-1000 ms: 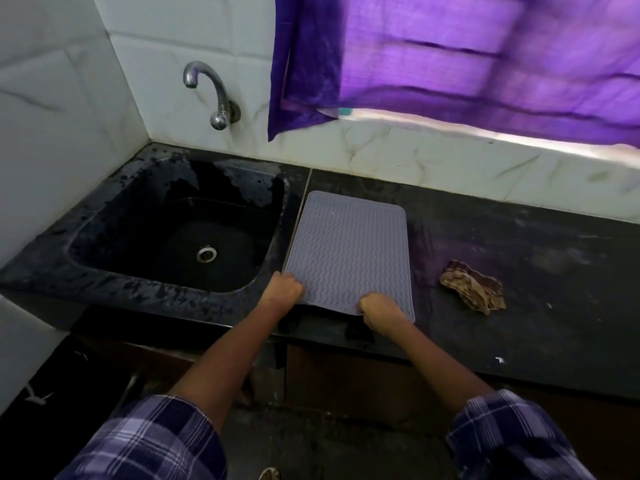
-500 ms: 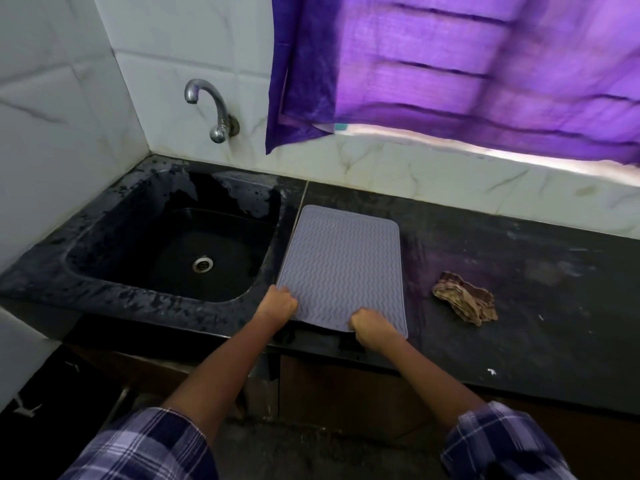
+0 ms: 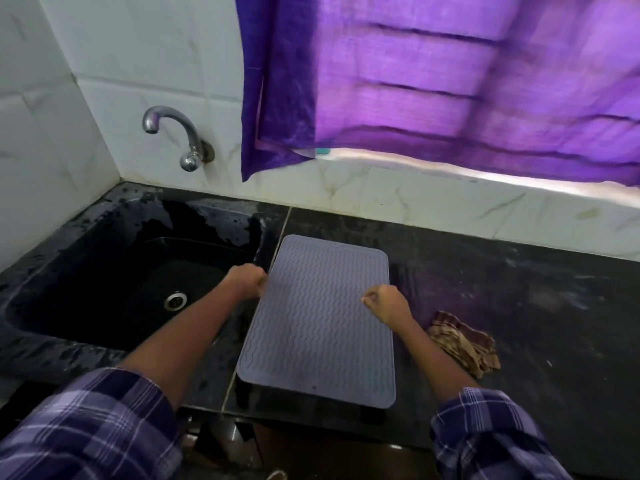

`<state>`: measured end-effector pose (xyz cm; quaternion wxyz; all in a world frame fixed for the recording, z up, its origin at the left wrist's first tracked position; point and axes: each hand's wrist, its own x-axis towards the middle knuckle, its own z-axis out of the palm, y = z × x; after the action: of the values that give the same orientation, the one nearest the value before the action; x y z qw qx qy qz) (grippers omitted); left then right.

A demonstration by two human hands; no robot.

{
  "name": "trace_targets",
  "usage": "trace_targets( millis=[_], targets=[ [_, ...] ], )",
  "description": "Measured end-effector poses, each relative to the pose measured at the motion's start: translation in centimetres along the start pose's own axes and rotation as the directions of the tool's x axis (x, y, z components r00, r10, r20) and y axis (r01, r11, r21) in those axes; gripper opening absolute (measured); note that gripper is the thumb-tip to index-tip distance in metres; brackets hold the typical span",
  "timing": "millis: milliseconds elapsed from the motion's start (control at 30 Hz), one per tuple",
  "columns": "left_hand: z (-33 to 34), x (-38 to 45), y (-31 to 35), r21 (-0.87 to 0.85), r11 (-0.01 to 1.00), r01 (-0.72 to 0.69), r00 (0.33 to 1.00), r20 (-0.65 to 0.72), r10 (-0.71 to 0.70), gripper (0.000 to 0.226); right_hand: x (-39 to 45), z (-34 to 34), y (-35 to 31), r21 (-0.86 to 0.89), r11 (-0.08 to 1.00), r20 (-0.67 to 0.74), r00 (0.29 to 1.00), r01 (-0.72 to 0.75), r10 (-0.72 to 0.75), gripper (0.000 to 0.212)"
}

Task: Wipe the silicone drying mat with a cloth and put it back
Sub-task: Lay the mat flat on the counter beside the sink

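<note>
The silicone drying mat (image 3: 318,320) is laid flat on the dark desk (image 3: 519,306), just beside the sink (image 3: 131,271). The left hand (image 3: 246,280) is curled at its left edge, the right hand (image 3: 386,303) loosely clenched over its right side; whether either is actually gripping it cannot be told. The cloth (image 3: 464,344) is left crumpled nearby, unheld, so wiping is judged either finished or not begun.

2 bare forearms reach out from short sleeves (image 3: 86,424) of a checked shirt, purple and dark blue with thin white lines. No rings, watch or gloves show.
</note>
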<state>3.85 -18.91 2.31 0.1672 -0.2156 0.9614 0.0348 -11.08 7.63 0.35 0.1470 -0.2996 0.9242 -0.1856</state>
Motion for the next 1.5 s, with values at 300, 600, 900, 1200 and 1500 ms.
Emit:
trace_targets(
  millis=[300,600,900,1200,1500],
  targets=[
    [-1.9,17.4,-1.7,-0.201,0.979,-0.028,0.994,-0.110,0.006,0.032,14.4,-0.3,2.9,-0.065,0.973,-0.145,0.967,-0.220,0.209,0.039],
    [-2.2,23.2,-1.4,-0.142,0.989,-0.042,0.999,-0.014,0.041,0.023,20.6,-0.1,4.1,0.002,0.951,-0.163,0.938,-0.308,0.305,0.014],
    [-4.7,22.4,-2.5,-0.138,0.990,0.019,0.996,-0.086,-0.031,0.015,20.8,-2.6,2.5,-0.012,0.986,-0.251,0.955,-0.169,0.161,0.007],
    [-4.8,23.1,-2.1,-0.183,0.983,0.013,0.993,-0.111,-0.034,0.013,20.7,-3.1,2.3,0.015,0.963,-0.245,0.933,-0.267,0.263,0.010],
    [-4.1,24.3,-1.2,-0.148,0.988,0.045,0.996,-0.067,-0.056,0.011,21.1,-2.8,2.8,0.034,0.958,-0.230,0.930,-0.285,0.286,0.012]
  ],
)
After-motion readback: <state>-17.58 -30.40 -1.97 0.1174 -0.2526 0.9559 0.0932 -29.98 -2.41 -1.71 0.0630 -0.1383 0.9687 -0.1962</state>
